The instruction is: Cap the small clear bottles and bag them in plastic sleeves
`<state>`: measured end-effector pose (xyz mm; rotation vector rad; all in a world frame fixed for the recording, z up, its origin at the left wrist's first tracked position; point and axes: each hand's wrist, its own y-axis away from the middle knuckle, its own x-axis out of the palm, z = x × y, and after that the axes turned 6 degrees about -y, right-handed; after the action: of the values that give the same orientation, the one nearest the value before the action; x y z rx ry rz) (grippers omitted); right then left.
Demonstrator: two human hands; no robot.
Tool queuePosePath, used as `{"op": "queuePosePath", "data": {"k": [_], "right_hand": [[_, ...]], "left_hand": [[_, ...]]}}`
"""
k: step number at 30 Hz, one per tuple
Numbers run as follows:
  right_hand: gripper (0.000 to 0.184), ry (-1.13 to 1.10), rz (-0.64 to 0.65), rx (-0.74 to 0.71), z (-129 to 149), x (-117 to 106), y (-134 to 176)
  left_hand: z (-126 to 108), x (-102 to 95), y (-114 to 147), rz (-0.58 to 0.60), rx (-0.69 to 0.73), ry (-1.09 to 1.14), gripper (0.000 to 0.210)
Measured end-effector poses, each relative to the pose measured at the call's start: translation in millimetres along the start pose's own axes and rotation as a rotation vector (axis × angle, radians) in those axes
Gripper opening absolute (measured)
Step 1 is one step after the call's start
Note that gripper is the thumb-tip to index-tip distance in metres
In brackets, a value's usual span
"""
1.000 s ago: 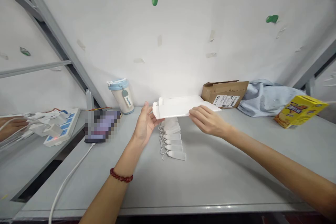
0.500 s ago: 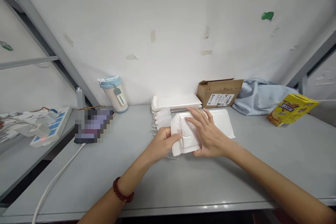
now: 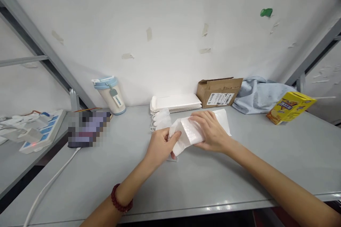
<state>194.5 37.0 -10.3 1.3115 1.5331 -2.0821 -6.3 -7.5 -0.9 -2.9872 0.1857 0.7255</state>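
Note:
A white padded envelope (image 3: pixel 190 133) is raised a little above the grey desk, its bubble-lined mouth bulging toward the left. My left hand (image 3: pixel 161 145) pinches the mouth's left edge between thumb and fingers. Around the envelope's body my right hand (image 3: pixel 210 131) is closed, fingers over the top and thumb below. Just behind my left hand lies a row of white face masks (image 3: pixel 162 118) with ear loops. Part of a flat, clear-edged item (image 3: pixel 173 159) shows below the envelope. Another white envelope (image 3: pixel 223 120) lies behind my right hand.
Against the wall lie a stack of white envelopes (image 3: pixel 176 103), an open cardboard box (image 3: pixel 220 92) and a light blue cloth (image 3: pixel 259 94). A yellow snack box (image 3: pixel 290 108) leans at right. At left are a tumbler (image 3: pixel 112 95), a phone (image 3: pixel 89 129) on a cable and a power strip (image 3: pixel 44 133).
The envelope's mouth has spread wider and its lining shows. My right fingers, earlier stretched over it, now curl around the envelope. The whole view has shifted slightly.

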Motion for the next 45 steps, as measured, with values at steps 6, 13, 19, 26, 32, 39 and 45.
{"op": "queuePosePath", "data": {"k": [6,13,19,26,32,39,45], "right_hand": [[0.064,0.044,-0.029,0.168,-24,-6,3],[0.056,0.025,0.068,0.231,-22,-3,3],[0.056,0.005,0.093,0.231,-19,-3,2],[0.055,0.004,0.104,0.247,-17,-2,2],[0.054,-0.004,0.109,0.252,-17,-2,2],[0.055,-0.003,0.116,0.261,-18,-2,2],[0.056,-0.015,0.112,0.260,-18,-2,2]], "left_hand": [[10,-28.2,-9,-0.297,0.178,-0.162,0.021],[24,-42.8,-21,-0.284,0.193,-0.463,0.025],[27,-36.7,-24,-0.271,0.220,-0.520,0.021],[30,-35.1,-27,-0.287,0.257,-0.563,0.019],[26,-36.9,-26,-0.321,0.279,-0.525,0.017],[21,-42.4,-24,-0.392,0.286,-0.308,0.017],[15,-47.2,-20,-0.453,0.296,0.026,0.020]]}}
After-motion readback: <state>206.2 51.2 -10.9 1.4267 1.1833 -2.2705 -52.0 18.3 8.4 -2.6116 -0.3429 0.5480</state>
